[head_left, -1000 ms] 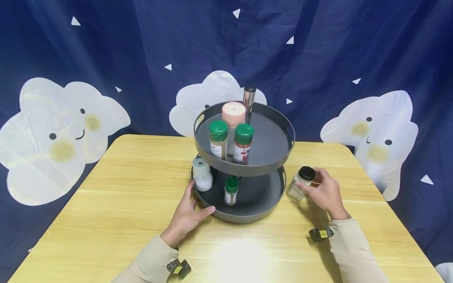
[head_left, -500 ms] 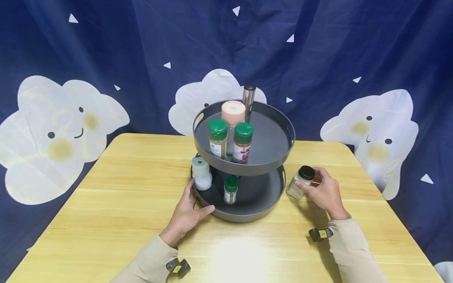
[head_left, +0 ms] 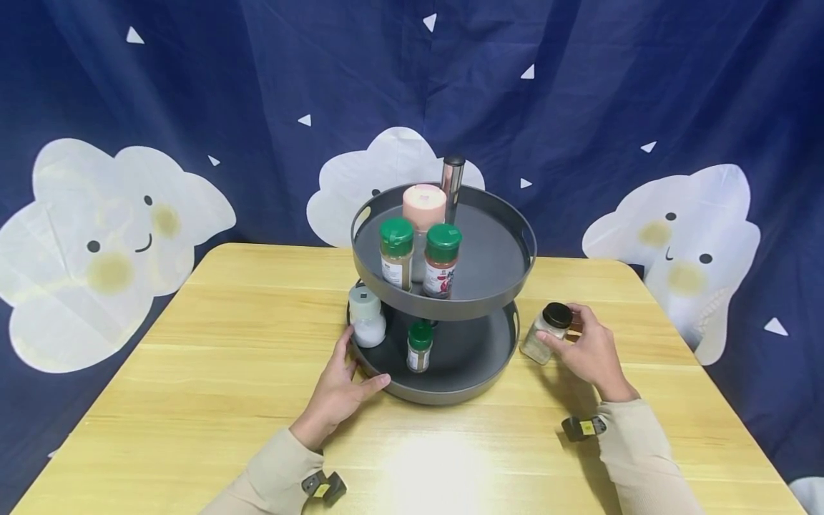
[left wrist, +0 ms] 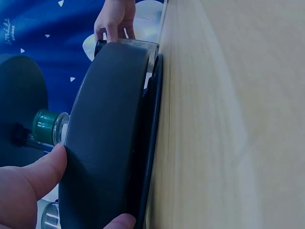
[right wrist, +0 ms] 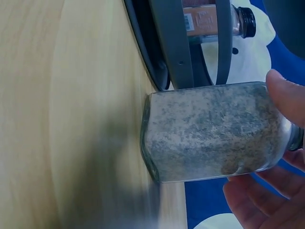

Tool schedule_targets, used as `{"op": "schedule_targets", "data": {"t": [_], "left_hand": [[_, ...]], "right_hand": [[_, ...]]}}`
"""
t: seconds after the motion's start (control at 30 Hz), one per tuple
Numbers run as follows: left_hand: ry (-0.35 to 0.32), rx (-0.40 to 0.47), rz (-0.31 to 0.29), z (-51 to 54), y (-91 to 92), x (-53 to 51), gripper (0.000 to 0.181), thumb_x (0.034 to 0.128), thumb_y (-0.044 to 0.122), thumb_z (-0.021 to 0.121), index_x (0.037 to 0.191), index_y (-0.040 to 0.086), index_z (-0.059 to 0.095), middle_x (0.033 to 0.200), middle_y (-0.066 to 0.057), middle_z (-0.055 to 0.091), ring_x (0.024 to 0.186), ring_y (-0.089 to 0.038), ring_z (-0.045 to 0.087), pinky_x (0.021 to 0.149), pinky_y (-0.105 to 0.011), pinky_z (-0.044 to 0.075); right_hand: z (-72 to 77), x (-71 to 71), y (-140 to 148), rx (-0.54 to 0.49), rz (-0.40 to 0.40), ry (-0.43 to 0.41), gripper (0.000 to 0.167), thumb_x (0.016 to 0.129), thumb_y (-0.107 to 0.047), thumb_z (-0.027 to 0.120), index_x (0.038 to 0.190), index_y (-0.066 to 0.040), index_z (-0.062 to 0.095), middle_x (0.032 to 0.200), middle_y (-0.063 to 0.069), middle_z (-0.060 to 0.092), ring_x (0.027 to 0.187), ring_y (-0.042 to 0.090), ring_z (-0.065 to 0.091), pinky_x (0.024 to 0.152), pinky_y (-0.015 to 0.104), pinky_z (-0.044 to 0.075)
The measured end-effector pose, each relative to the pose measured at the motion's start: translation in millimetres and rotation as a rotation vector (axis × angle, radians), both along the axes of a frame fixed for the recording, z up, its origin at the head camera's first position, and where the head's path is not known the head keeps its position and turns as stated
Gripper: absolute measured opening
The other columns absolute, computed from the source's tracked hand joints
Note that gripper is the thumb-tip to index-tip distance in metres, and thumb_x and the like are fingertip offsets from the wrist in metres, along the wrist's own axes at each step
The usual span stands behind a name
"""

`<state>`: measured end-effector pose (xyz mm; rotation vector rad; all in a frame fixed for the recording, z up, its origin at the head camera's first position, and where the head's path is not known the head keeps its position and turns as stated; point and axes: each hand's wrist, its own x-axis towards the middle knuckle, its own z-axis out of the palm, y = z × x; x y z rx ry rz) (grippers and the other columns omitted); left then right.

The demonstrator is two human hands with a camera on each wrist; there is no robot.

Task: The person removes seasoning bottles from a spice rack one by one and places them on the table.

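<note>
The person's right grip (head_left: 587,354) pinches a black-lidded glass jar (head_left: 536,346), thumb on one side and fingers on the other. The jar leans, just right of the lower tray (head_left: 473,350); whether its base touches the wooden surface (head_left: 193,400), I can't tell. The left grip (head_left: 341,390), spread and relaxed, rests against that tray's rim, near a pale-capped bottle (head_left: 368,322). The upper tray (head_left: 492,239) carries a pink-topped container (head_left: 424,206).

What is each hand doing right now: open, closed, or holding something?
Left hand: open, spread against the lower tray.
Right hand: closed, holding the black-capped jar.
</note>
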<state>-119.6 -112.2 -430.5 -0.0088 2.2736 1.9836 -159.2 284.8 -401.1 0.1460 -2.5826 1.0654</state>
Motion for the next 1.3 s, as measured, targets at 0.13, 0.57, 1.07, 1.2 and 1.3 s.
{"op": "schedule_targets", "data": {"t": [0.13, 0.57, 1.07, 1.2, 1.3], "left_hand": [[-0.002, -0.010, -0.003, 0.5, -0.8, 1.0, 0.109, 0.0769, 0.010, 0.083, 0.156, 0.012, 0.008, 0.160, -0.018, 0.002, 0.141, -0.045, 0.018, 0.112, -0.047, 0.027], [0.002, -0.010, -0.007, -0.8, -0.3, 1.0, 0.109, 0.0769, 0.011, 0.083, 0.156, 0.012, 0.008, 0.160, -0.017, 0.002, 0.142, -0.044, 0.017, 0.113, -0.047, 0.026], [-0.002, -0.009, -0.003, -1.2, 0.8, 0.6, 0.108, 0.0771, 0.010, 0.083, 0.156, 0.012, 0.009, 0.160, -0.017, 0.003, 0.142, -0.043, 0.017, 0.112, -0.046, 0.028], [-0.007, -0.010, -0.002, -1.6, 0.3, 0.4, 0.109, 0.0772, 0.010, 0.083, 0.156, 0.012, 0.008, 0.160, -0.019, 0.001, 0.140, -0.046, 0.018, 0.110, -0.047, 0.031], [-0.010, -0.004, -0.002, -2.0, -0.2, 0.2, 0.109, 0.0773, 0.010, 0.083, 0.156, 0.013, 0.008, 0.160, -0.020, 0.000, 0.140, -0.047, 0.017, 0.109, -0.047, 0.033]], "right_hand": [[7.7, 2.7, -2, 0.003, 0.004, 0.023, 0.065, 0.079, -0.014, 0.082, 0.128, 0.011, 0.046, 0.112, 0.031, 0.060, 0.102, 0.043, 0.060, 0.082, 0.052, 0.054], [22.3, -0.6, -3, 0.011, -0.002, 0.162, 0.059, 0.080, -0.008, 0.080, 0.126, 0.010, 0.048, 0.116, 0.027, 0.061, 0.106, 0.041, 0.059, 0.086, 0.051, 0.050], [31.6, -0.1, -29, -0.033, -0.007, 0.351, 0.047, 0.075, 0.001, 0.079, 0.115, 0.011, 0.057, 0.110, 0.024, 0.064, 0.097, 0.036, 0.061, 0.087, 0.011, 0.041], [32.1, 1.4, -44, -0.058, 0.079, 0.343, 0.044, 0.075, 0.002, 0.079, 0.113, 0.011, 0.058, 0.107, 0.024, 0.064, 0.095, 0.037, 0.064, 0.085, 0.007, 0.042], [30.5, 0.3, -55, -0.064, 0.135, 0.327, 0.041, 0.075, 0.002, 0.079, 0.110, 0.010, 0.059, 0.105, 0.022, 0.065, 0.094, 0.036, 0.065, 0.083, 0.010, 0.045]]}}
